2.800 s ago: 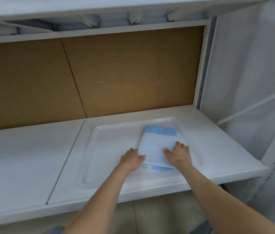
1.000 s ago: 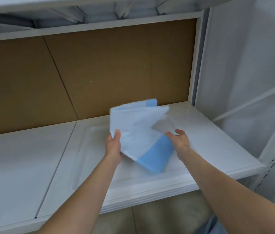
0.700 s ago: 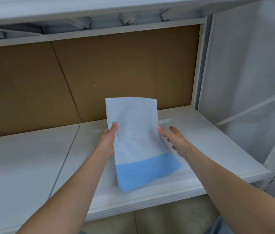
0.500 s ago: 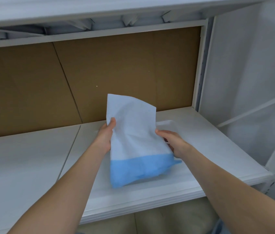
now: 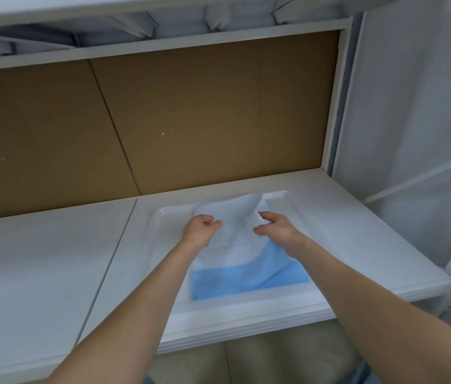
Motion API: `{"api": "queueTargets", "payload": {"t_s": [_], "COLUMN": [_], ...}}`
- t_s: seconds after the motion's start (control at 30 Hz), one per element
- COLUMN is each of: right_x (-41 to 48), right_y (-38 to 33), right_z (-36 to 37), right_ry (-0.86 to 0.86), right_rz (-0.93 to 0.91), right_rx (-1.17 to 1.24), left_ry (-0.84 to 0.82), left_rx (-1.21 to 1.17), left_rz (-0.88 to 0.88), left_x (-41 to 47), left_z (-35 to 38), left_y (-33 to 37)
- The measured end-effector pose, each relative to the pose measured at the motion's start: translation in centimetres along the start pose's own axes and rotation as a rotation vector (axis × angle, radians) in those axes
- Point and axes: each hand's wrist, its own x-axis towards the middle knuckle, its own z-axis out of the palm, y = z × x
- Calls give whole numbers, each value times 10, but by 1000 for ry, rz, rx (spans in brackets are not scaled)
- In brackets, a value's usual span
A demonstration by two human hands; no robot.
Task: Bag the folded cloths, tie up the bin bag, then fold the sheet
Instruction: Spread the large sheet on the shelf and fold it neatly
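The cloth (image 5: 235,245) is coloured pale white-blue over most of its surface, and a band of stronger sky blue is seen along its near edge. No print or pattern is seen on it. The tray (image 5: 171,214) under it is plain white, and the shelf (image 5: 38,259) is white too, with a very faint grain. The back panel (image 5: 191,112) is a flat cardboard brown, marked by one thin dark seam line and a few small light dots. The frame (image 5: 332,106) around it is painted white. The wall (image 5: 412,106) at the right is pale grey-white. The floor (image 5: 274,353) below is beige.
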Motion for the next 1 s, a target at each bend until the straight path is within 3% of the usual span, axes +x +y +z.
{"api": "queueTargets", "payload": {"t_s": [0.1,0.2,0.27,0.3,0.37,0.43,0.53,0.73,0.8,0.9,1.0], "right_x": [-5,-7,-7,-5,2,3,3,-3,-3,-2,-7], "right_y": [-5,-7,-3,0,8,18,32,29,26,20,2], "right_z": [15,24,25,22,11,-4,-17,-14,-12,-8,10], "right_ry": [-116,-194,-115,2,291,427,341,398,377,355,171], "right_rz": [-61,-8,-26,-56,-66,34,178,118,115,91,55], "right_rx": [-52,-125,-41,-36,-239,-487,-585,-767,-648,-161,257], "left_ry": [-179,-185,-54,17,115,173,242,288,265,201,-15], "left_rx": [-99,-67,-70,-64,-34,-32,-52,13,28,-23,-105], "left_rz": [-71,-23,36,49,69,88,72,198,229,205,153], "left_x": [-17,-21,-18,-14,-9,-8,-11,-13,-15,-23,-33], "left_z": [10,21,25,25,21,17,12,6,4,4,3], "left_y": [20,24,20,16,11,9,9,4,3,5,12]}}
